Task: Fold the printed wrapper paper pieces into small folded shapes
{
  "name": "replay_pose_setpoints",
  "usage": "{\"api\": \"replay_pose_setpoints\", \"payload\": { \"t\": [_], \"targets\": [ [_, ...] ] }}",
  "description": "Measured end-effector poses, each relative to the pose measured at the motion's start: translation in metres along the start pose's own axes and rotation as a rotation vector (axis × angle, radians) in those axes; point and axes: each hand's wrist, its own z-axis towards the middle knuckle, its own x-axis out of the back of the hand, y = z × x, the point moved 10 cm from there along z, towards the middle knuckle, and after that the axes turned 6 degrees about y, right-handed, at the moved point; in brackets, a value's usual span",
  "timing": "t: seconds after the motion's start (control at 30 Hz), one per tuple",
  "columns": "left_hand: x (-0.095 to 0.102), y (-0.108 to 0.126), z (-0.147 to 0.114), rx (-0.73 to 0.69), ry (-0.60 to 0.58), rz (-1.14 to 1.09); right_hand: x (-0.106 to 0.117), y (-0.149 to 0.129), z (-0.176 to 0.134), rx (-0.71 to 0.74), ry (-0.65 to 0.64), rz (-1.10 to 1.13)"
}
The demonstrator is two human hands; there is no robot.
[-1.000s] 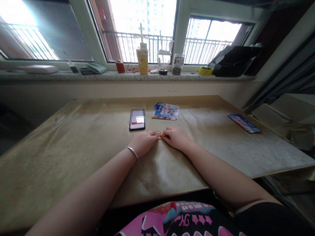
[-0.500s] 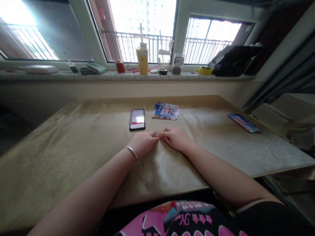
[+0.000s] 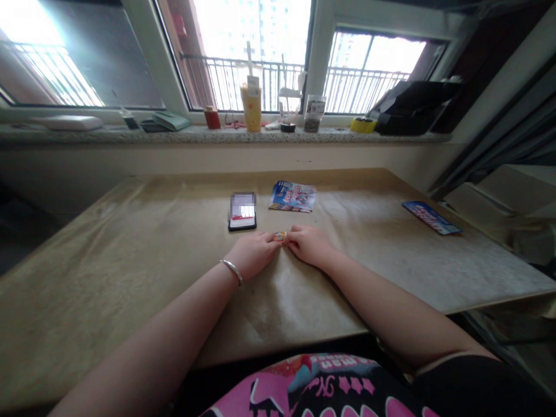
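Note:
Between my two hands is a small piece of colourful printed paper [image 3: 280,236], mostly orange and white, with its ends covered by my fingers. My left hand [image 3: 252,253], a silver bangle at its wrist, pinches the left end. The right end is pinched by my right hand [image 3: 309,245]. Both hands rest low on the table, fingertips nearly meeting. Just beyond my left hand lies a phone [image 3: 242,222] with a lit, partly blurred screen. A stack of blue printed leaflets [image 3: 292,196] lies a little farther back.
A tan cloth covers the table [image 3: 130,249]. Another blue leaflet [image 3: 431,218] lies near its right edge. Along the windowsill [image 3: 165,136] stand a yellow drink cup [image 3: 251,109], a red jar [image 3: 212,117], a clear container [image 3: 313,114], yellow tape [image 3: 363,124] and a black box [image 3: 408,110].
Both hands stay in place, with only a slight shift of the fingers on the small paper. Everything else on the table is unmoved.

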Motion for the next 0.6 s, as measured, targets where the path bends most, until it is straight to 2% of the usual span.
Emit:
{"api": "replay_pose_setpoints", "payload": {
  "t": [0.1, 0.3, 0.6],
  "targets": [
    [-0.0053, 0.0029, 0.0008, -0.016, -0.054, 0.050, 0.0006, -0.0032, -0.0017, 0.033, -0.012, -0.030],
    [-0.0059, 0.0059, 0.0016, -0.009, -0.074, 0.079, 0.0023, -0.0089, -0.0030, 0.080, -0.027, -0.089],
    [-0.0037, 0.0057, -0.0007, -0.015, -0.084, 0.131, 0.0018, -0.0079, -0.0007, 0.038, -0.061, -0.085]
  ]
}}
